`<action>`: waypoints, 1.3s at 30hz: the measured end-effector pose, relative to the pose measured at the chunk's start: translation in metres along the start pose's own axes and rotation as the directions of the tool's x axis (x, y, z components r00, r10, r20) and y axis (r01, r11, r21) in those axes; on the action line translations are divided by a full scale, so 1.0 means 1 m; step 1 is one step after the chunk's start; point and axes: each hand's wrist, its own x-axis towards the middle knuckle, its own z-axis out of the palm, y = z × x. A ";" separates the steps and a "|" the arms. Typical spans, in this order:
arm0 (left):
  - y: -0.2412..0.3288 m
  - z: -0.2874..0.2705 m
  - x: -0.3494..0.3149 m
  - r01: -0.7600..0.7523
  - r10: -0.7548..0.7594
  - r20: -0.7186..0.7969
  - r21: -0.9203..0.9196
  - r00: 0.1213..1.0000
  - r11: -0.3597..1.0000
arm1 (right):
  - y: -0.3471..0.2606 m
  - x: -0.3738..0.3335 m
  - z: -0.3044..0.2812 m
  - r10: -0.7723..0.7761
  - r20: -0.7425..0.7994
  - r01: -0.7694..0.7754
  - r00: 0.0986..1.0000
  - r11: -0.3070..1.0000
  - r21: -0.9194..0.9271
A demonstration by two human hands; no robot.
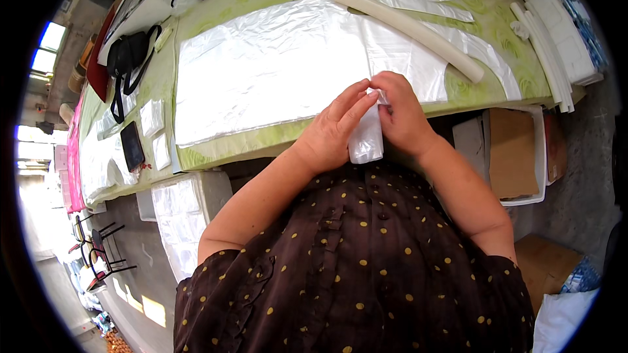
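Observation:
Close to my body, at the table's front edge, both hands hold a folded bundle of clear plastic film (366, 140). My left hand (327, 132) is closed on its left side, with the fingers reaching across the top. My right hand (403, 116) pinches the upper right end, its fingertips nearly meeting those of the left. The lower end of the bundle hangs free below the hands. Just beyond them, a wide stack of white plastic sheets (268, 68) lies flat on the table. A long pale tube (412, 36) rests slantwise across the sheets' right part.
The green patterned tablecloth (229, 154) covers the table. At left lie a phone (132, 145), a black bag (128, 55) and small plastic packets (152, 117). Plastic strips (432, 6) lie at the back right. Under the table at right stands a white bin (541, 157) with cardboard.

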 end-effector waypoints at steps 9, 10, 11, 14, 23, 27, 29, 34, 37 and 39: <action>0.007 0.025 -0.001 -0.109 0.111 0.059 -0.038 0.992 0.993 | -0.047 -0.072 -0.007 0.762 0.217 -0.648 0.610 0.323 0.689; 0.011 0.030 0.000 -0.103 0.107 0.053 -0.062 0.993 0.993 | -0.045 -0.068 -0.008 0.785 0.297 -0.666 0.544 0.188 0.722; 0.015 0.031 -0.003 -0.072 0.078 0.053 -0.094 0.996 0.993 | -0.044 -0.067 -0.008 0.793 0.379 -0.670 0.477 0.050 0.741; 0.026 0.019 -0.017 0.021 -0.020 0.006 -0.228 1.000 0.973 | -0.043 -0.067 -0.013 0.789 0.369 -0.605 0.491 0.004 0.796; 0.028 0.035 -0.043 0.559 -0.396 0.616 -0.787 0.681 -0.263 | -0.055 -0.077 -0.014 0.701 0.519 -0.600 0.490 -0.161 0.783; 0.029 0.063 -0.022 0.358 -0.325 0.559 -0.784 0.763 -0.508 | -0.062 -0.083 -0.016 0.669 0.541 -0.607 0.510 -0.165 0.777; 0.038 0.067 -0.012 0.333 -0.403 0.592 -0.767 0.698 -0.549 | -0.062 -0.095 -0.016 0.675 0.536 -0.670 0.508 -0.082 0.738; 0.041 0.073 -0.012 0.262 -0.486 0.529 -0.816 0.695 -0.515 | -0.064 -0.110 -0.020 0.756 0.333 -0.733 0.564 0.271 0.624; 0.045 0.079 -0.009 0.269 -0.577 0.513 -0.848 0.635 -0.458 | -0.068 -0.107 -0.024 0.776 0.257 -0.733 0.576 0.351 0.583; 0.049 0.079 -0.009 0.263 -0.580 0.525 -0.839 0.623 -0.477 | -0.067 -0.108 -0.022 0.751 0.257 -0.742 0.609 0.424 0.519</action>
